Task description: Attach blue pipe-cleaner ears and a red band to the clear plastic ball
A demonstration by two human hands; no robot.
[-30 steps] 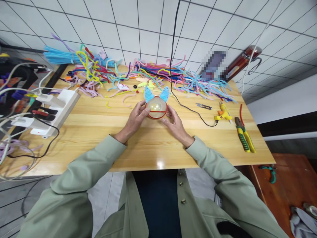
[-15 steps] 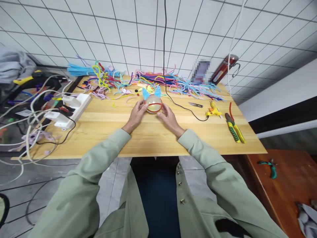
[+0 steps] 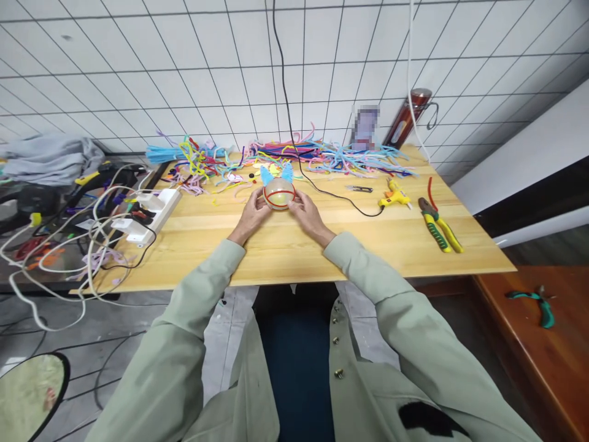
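Observation:
Between my hands, over the middle of the wooden table [image 3: 276, 258], is a clear round ball [image 3: 279, 191] with something pale yellow inside. A red band runs around it, and two blue fuzzy ear shapes [image 3: 276, 174] stand up from its top. My left hand [image 3: 254, 215] is curved against its left side. On the right side, my right hand [image 3: 305, 212] grips it with the thumb near the front. The fingertips behind the ball are partly hidden.
Heaps of coloured pipe cleaners [image 3: 294, 150] line the wall. A yellow glue gun [image 3: 394, 194], snips [image 3: 359, 189] and green-yellow pliers [image 3: 439, 226] lie to the right. A white power strip [image 3: 159, 218] with tangled cables sits left. A brown flask [image 3: 409, 116] leans at the back right.
The camera view has swung a little, shifting the surroundings. Both hands still hold the ball, and the right thumb has moved slightly up its front.

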